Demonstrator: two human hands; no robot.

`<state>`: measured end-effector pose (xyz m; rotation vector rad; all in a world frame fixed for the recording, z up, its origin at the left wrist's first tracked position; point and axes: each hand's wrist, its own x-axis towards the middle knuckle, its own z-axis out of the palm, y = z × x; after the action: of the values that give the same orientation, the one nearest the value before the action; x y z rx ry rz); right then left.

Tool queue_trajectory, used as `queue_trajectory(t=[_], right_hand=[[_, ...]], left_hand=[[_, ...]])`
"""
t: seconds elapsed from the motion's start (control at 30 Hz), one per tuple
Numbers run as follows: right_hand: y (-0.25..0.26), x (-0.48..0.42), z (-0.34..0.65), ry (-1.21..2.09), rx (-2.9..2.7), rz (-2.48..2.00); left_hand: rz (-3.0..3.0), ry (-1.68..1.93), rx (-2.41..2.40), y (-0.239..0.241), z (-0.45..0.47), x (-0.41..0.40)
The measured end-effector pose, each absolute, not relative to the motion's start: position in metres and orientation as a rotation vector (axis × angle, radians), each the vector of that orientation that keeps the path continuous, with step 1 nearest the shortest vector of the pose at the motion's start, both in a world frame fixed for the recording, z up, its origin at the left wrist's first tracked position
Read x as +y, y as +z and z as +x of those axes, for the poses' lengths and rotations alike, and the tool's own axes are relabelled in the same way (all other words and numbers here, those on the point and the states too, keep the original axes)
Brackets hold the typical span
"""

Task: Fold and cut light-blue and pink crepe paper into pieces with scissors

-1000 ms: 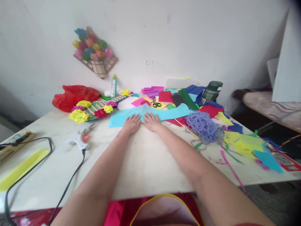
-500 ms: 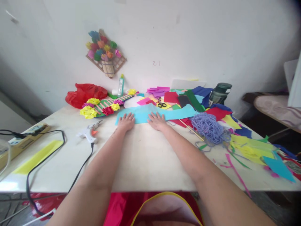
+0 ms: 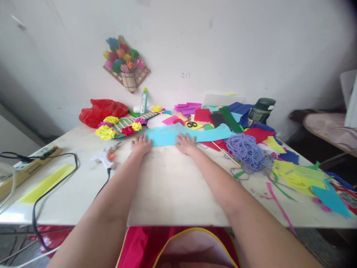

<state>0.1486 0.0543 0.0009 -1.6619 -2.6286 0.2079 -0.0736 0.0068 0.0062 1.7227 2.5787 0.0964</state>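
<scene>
Head cam, only one view: both arms go straight out over the white table (image 3: pixel 167 186), forearms nearly parallel, elbows toward the near edge. Left hand (image 3: pixel 141 145) is palm down and flat on the tabletop, a bit past the table's middle. Its fingers are stretched out and slightly fanned, not gripping anything, and the tips rest on the left end of the light blue paper strip (image 3: pixel 167 136). Right hand (image 3: pixel 186 144) is in the same pose: palm down, fingers loosely spread, pressing on the strip's near edge around its midpoint, nothing held.

The strip lies flat on the table's far half, about centre. Its long axis runs left to right, roughly parallel to the table's far edge. Its left end sits under the left fingertips and its right end points at the pile of coloured paper sheets (image 3: pixel 223 119) on the far right part of the table, where it tucks in among them.

Other stuff on the table:
- A purple yarn bundle (image 3: pixel 247 150) on the right half, apart from the right hand.
- Black-handled scissors (image 3: pixel 191 123) just behind the strip, toward the far edge.
- A hot glue gun (image 3: pixel 107 156) on the left half, near the left hand but not touching it.
- A glue bottle (image 3: pixel 143 101) standing upright at the far edge.
</scene>
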Motion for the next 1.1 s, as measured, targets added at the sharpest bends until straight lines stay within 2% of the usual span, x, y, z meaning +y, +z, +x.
queue_trajectory(t=[0.17,0.23,0.33,0.43,0.53,1.1], right_hand=[[0.001,0.054,0.149,0.199,-2.625,-1.659],[0.001,0.054,0.148,0.207,-2.629,-1.661],[0.001,0.054,0.148,0.209,-2.625,-1.661],[0.001,0.053,0.148,0.189,-2.613,-1.645],[0.003,0.052,0.149,0.195,-2.622,-1.632],[0.003,0.063,0.179,0.216,-2.371,-1.954]], left_hand=[[1.611,0.078,2.729,0.009,-0.06,0.008],[1.738,0.146,2.79,0.01,-0.044,0.01],[2.127,0.246,2.561,0.009,-0.014,0.015],[2.341,0.106,2.153,0.006,0.011,0.018],[2.308,0.061,2.092,0.004,0.019,0.02],[1.811,0.126,2.469,0.006,-0.04,0.016]])
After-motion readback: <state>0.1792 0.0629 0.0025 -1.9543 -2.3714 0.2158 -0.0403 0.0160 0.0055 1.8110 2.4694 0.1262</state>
